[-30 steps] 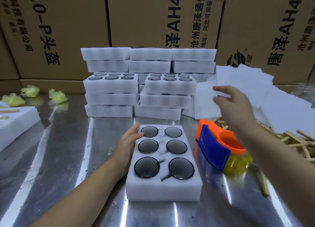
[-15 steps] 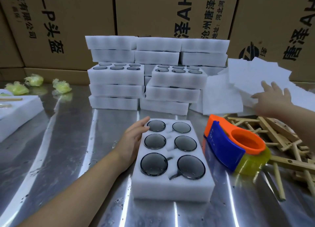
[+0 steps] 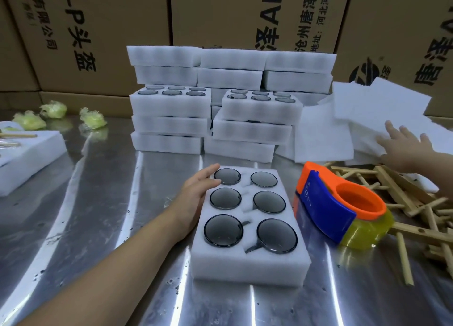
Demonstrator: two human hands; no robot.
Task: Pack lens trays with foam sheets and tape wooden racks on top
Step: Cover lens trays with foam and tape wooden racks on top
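Note:
A white foam lens tray (image 3: 247, 259) holding several dark round lenses lies in front of me on the metal table. My left hand (image 3: 196, 193) rests flat against the tray's left edge, fingers straight. My right hand (image 3: 404, 149) lies with spread fingers on a loose pile of thin white foam sheets (image 3: 372, 110) at the right. Below that hand is a heap of wooden racks (image 3: 411, 203). An orange and blue tape dispenser (image 3: 338, 208) with yellowish tape sits just right of the tray.
Stacks of foam lens trays (image 3: 220, 105) stand behind the near tray, with cardboard boxes (image 3: 220, 14) behind them. Another foam tray (image 3: 27, 156) sits at the left edge. Crumpled yellow-green wads (image 3: 93, 118) lie at the back left.
My right hand has moved right and down from mid-air onto the foam sheet pile. My left hand stays against the tray. The view has shifted slightly right.

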